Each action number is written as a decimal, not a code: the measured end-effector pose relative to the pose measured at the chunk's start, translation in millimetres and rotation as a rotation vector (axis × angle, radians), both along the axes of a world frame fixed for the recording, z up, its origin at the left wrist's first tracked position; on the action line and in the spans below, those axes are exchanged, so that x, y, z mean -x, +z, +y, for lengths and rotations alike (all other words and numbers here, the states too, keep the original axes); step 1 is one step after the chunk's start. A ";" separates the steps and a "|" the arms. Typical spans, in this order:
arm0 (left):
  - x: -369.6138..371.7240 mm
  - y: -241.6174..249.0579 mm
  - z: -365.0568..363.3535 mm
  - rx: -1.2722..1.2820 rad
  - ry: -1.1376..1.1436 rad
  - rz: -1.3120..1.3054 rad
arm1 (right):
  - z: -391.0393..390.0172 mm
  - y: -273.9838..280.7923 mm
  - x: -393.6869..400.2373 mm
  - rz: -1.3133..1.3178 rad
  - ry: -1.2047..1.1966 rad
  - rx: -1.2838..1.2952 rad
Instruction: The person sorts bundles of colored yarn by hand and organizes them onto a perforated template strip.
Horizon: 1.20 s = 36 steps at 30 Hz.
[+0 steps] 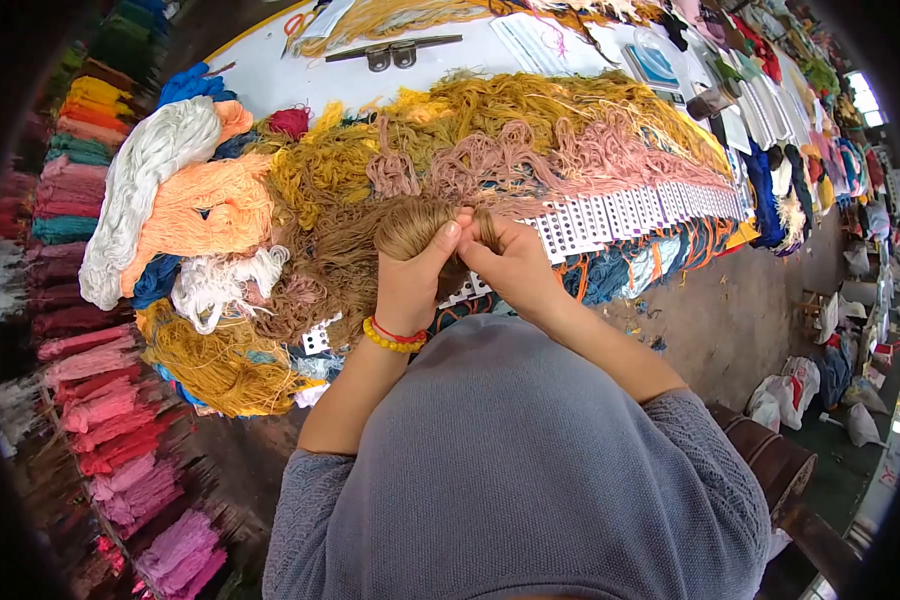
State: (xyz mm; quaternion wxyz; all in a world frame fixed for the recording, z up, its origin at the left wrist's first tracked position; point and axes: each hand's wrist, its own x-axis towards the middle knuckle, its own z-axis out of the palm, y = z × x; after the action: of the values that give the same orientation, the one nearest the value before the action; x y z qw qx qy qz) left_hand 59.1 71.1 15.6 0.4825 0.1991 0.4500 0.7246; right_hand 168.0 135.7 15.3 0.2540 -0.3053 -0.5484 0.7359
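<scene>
Close in front of my chest, both hands grip a tan-brown hank of yarn (410, 228). My left hand (418, 272), with yellow and red bracelets at the wrist, closes round the thick part of it. At its right end my right hand (510, 258) pinches the strands, fingertips almost meeting those of the left. Loose brown yarn (340, 250) lies just left of the hands. Behind them spread dusty-pink yarn (500, 158) and mustard yarn (570, 100). White cards with rows of dark holes (610, 215) run to the right, below the pink yarn.
White yarn (165, 140) and peach yarn (205, 205) are heaped on the table's left. At the back lie a black clip-like bar (395, 52) and scissors (295, 22). Colored hanks (110, 430) hang along the far left. White bags (785, 395) sit on the floor at right.
</scene>
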 end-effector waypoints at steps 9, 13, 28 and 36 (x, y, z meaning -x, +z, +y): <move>1.0 -0.3 4.3 0.011 -0.048 -0.113 | 0.2 -0.6 -3.8 -0.055 -0.042 -0.021; 1.4 -1.2 4.2 0.027 -0.035 -0.053 | 1.0 -7.2 -2.6 -0.103 -0.024 -0.095; 55.8 -28.2 -24.9 -0.072 -0.166 -0.447 | 63.1 22.1 -25.3 -0.282 0.086 -0.555; 92.7 -81.4 -36.5 0.010 -0.041 -0.623 | 77.9 -5.5 4.2 0.558 0.034 0.637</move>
State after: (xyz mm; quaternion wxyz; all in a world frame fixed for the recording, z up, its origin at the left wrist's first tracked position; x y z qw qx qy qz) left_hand -33.6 34.6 -65.8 0.6125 -0.0258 0.2801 0.7387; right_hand 163.7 213.7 9.8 0.2736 -0.1483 -0.2088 0.9271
